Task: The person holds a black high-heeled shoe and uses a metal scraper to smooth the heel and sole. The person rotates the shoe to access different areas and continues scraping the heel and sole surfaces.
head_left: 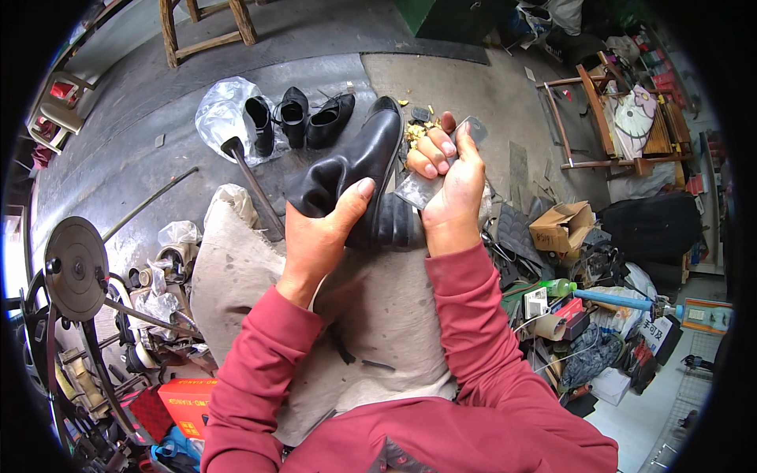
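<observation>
A black leather boot (364, 150) lies on its side above my lap, its toe pointing away and its sole edge turned right. My left hand (317, 240) is closed around it, thumb pressed on the leather near the ankle. In my right hand (457, 189) is a flat grey metal blade (418, 191), gripped in curled fingers. The blade's broad lower end sits close beside the boot's sole and heel; whether it touches cannot be made out. A stained beige apron cloth (236, 276) covers my lap beneath both hands.
Several black shoes (293, 118) stand ahead by a clear plastic bag (225, 110). A dark metal rod (256, 185) leans toward my lap. Yellowish scraps (415, 135) lie past my right hand. A wheeled machine (76, 268) stands left; a cardboard box (561, 226) and clutter lie right.
</observation>
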`<action>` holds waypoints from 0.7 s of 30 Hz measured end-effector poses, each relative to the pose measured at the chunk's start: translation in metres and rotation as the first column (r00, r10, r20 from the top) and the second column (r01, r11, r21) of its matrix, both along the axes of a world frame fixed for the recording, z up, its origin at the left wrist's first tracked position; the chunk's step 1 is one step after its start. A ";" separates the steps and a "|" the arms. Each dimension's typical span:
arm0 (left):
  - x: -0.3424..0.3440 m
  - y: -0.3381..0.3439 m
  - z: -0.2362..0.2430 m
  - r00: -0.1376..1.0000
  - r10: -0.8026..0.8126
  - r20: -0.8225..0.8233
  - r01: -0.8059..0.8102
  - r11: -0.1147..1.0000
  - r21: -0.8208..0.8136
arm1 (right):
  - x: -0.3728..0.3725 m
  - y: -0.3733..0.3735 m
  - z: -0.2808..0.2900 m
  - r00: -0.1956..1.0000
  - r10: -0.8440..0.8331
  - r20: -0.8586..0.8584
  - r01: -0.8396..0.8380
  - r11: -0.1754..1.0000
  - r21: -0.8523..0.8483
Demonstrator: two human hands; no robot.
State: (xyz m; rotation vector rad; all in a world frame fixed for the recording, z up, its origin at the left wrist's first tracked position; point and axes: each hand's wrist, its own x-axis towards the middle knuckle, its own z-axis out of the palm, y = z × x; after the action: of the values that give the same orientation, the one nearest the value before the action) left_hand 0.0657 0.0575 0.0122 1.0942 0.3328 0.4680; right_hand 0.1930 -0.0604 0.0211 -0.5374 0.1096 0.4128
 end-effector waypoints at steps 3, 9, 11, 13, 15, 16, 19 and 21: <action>0.002 0.002 -0.003 1.000 -0.020 0.000 0.020 1.000 0.017 | 0.000 0.002 0.000 1.000 0.009 -0.010 -0.009 1.000 0.004; 0.002 0.002 -0.003 1.000 -0.027 0.001 0.027 0.999 0.037 | 0.000 0.006 0.001 1.000 -0.002 -0.009 0.002 1.000 -0.019; 0.001 0.003 -0.003 0.999 -0.033 0.003 0.033 0.997 0.076 | -0.001 0.007 0.001 1.000 -0.007 0.005 0.007 1.000 -0.027; 0.001 0.003 -0.003 0.998 -0.042 -0.038 0.046 0.994 0.095 | -0.001 0.008 0.002 1.000 -0.016 0.000 0.016 0.999 -0.046; 0.001 0.003 -0.003 0.998 -0.044 -0.047 0.047 0.996 0.079 | -0.001 0.009 0.002 1.000 -0.021 0.004 0.021 0.998 -0.053; 0.001 0.003 -0.003 0.998 -0.039 -0.050 0.044 0.994 0.095 | -0.001 0.010 0.002 1.000 -0.024 0.005 0.024 0.998 -0.057; 0.002 0.004 -0.004 0.998 -0.046 -0.037 0.050 0.994 0.101 | 0.000 0.012 0.002 0.999 -0.034 0.000 0.034 0.997 -0.070; 0.002 0.005 -0.005 0.998 -0.063 -0.017 0.064 0.996 0.069 | 0.000 0.013 0.003 0.999 -0.040 -0.010 0.039 0.996 -0.080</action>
State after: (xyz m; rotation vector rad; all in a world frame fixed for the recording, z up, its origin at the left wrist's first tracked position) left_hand 0.0672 0.0626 0.0072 1.1731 0.2962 0.4178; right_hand 0.1931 -0.0479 0.0237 -0.6110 0.1477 0.3744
